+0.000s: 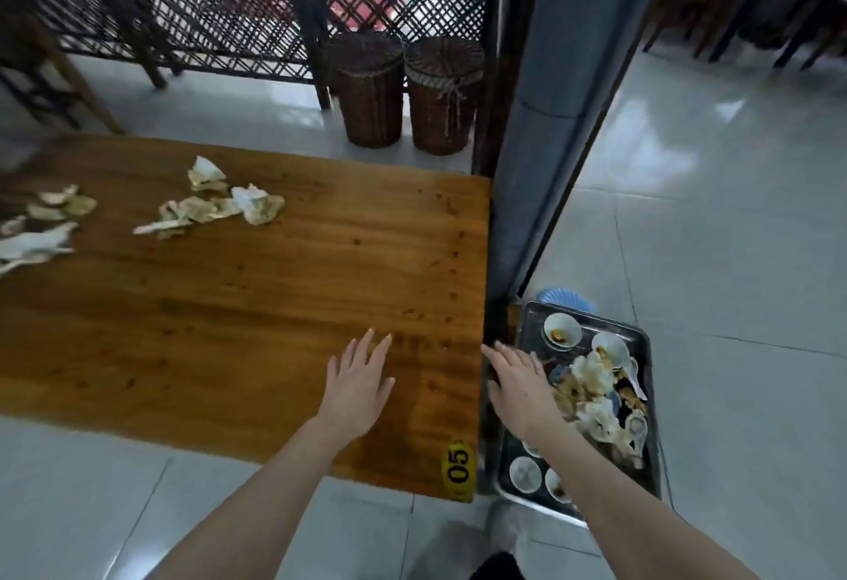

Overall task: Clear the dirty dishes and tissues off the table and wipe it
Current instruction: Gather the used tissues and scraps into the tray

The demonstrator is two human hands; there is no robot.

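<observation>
Remaining on the tabletop: crumpled, stained tissues [220, 203] are seen toward the far left of the tabletop [275, 304], with a second blurred cluster of tissues [36, 231] at the left edge.
Dishes: small bowls, spoons and used tissues are already gathered in the metal tray [641, 350], which sits off the right end of the tabletop, lower down; a blue object shows just behind it.
Left hand: the left hand [357, 382] is held flat with fingers spread over the near right part of the wood; nothing is held.
Right hand: the right hand [522, 382] is open, fingers loosely together, over the tray's left edge by the tabletop's end; nothing is gripped.
Handling of tissues: they are judged very light, soft and possibly greasy or damp; they are best bunched from above with a whole-hand scoop, several at once.
Handling of tray: it is judged heavy and rattly, its crockery fragile; the two long rims are the places to be held.
Progress: dishes appear cleared; tissues and wiping are not yet done.
Table marker: a yellow "05" tag [458, 465] is fixed at the near right corner.
</observation>
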